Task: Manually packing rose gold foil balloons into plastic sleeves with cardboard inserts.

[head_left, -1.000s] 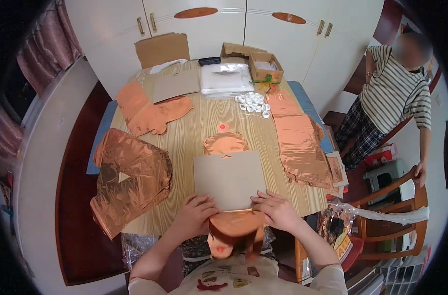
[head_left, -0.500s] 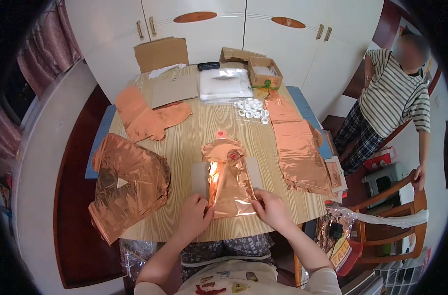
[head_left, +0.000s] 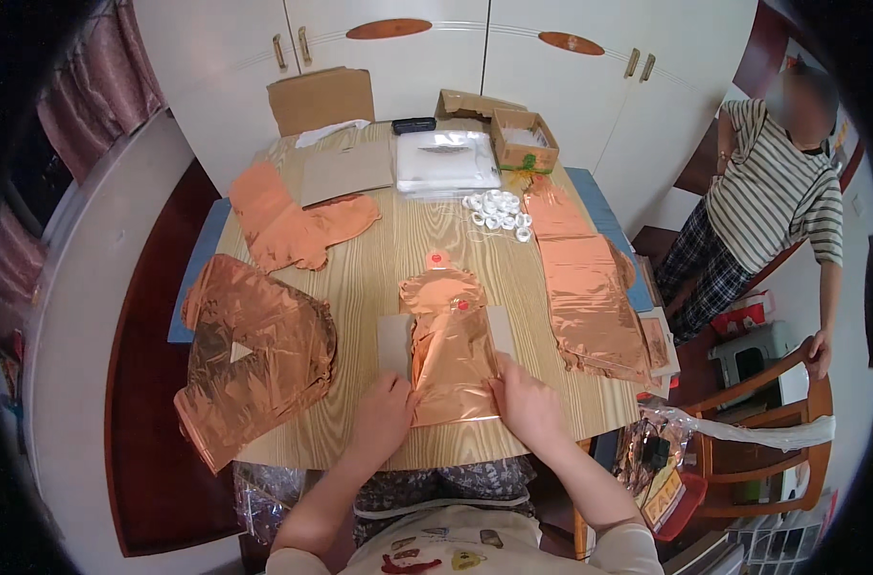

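In front of me a rose-gold foil balloon, flat and folded into a strip, lies over a grey-brown cardboard piece. My left hand pinches its near left edge, and my right hand grips its near right edge. Both sets of fingers are closed on the foil; some fingertips are hidden. The far end of the balloon narrows to a small tab with a red round sticker. A second red sticker shows on the folded part.
Flat foil balloons lie left, far left and right. Behind are white ribbon rolls, clear plastic bags, cardboard sheets and a small open box. A person stands at the right, one hand on a wooden chair.
My right hand has shifted slightly up along the balloon's edge. The folded foil lies flatter, and the red sticker on it shows more fully. The whole view has moved a little.
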`<state>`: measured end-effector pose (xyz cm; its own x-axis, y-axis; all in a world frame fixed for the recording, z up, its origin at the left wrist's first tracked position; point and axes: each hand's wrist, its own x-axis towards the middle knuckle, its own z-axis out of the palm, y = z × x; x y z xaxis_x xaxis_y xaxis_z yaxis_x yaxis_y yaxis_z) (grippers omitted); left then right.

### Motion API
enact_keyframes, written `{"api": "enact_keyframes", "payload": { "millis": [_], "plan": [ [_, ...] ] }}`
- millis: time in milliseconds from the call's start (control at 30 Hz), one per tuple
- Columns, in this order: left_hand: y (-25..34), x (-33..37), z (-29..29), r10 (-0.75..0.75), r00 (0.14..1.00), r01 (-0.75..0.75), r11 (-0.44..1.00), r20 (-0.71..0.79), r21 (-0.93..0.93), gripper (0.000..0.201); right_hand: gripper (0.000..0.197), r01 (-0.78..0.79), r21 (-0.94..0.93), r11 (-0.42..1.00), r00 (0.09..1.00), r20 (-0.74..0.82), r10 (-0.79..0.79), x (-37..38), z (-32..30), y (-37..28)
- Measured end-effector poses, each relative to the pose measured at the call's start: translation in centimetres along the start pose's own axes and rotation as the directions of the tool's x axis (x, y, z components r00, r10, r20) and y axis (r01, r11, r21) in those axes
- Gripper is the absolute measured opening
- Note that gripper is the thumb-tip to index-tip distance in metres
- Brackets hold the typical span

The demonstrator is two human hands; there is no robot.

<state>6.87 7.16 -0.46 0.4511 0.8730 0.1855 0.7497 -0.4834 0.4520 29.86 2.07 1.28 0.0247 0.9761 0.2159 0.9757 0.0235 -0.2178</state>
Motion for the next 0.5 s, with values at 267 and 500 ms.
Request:
{"api": "enact_keyframes", "payload": {
  "millis": [267, 500],
  "plan": [
    [1.8, 0.4, -1.2, -0.098, 0.991, 0.104, 0.993, -0.089, 0.059, 0.024, 0.043, 0.120, -0.079, 0.990, 0.991, -0.047, -0.124, -0.4, 0.8, 0.6],
    [5.8, -2.3, -0.2, 0.433, 0.894, -0.440, 0.897, 0.113, 0.044, 0.065, 0.046, 0.131, -0.096, 0.987, 0.991, -0.028, -0.134, -0.4, 1.5, 0.7]
  ]
}}
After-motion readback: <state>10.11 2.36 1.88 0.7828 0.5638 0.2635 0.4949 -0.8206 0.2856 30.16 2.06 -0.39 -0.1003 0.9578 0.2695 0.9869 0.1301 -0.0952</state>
